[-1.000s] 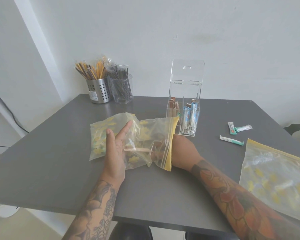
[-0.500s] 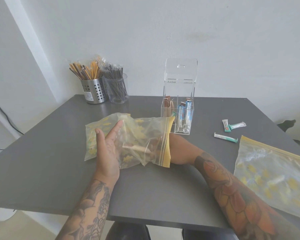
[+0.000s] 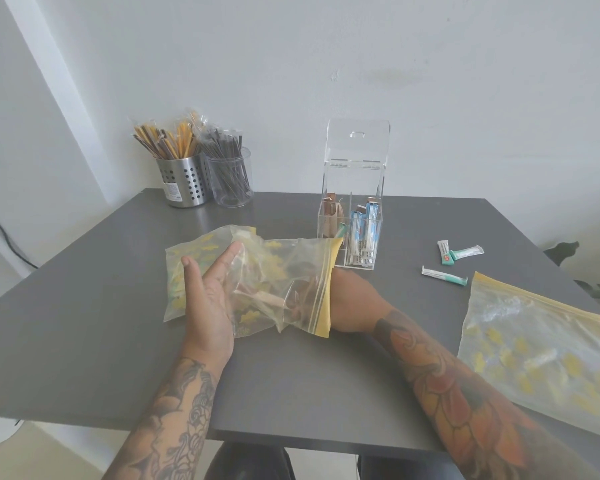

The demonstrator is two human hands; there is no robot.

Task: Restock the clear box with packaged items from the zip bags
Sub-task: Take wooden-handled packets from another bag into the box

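Reaching into the zip bag (image 3: 278, 271) at table (image 3: 84, 341) centre, the right hand (image 3: 347, 306) is wrist-deep; its grip cannot be told. Left hand (image 3: 210, 299) lies flat and open-fingered on the bag. Clear box (image 3: 352, 216) stands just behind, lid up, holding blue-white packets (image 3: 362, 237); their print and the steel holder's (image 3: 184, 181) label are unreadable.

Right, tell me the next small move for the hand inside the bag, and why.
Probably close the right hand on the tan packets inside the zip bag and draw them out toward the clear box. The hand is already through the bag's mouth, the left hand steadies the bag, and the box lid stands open.
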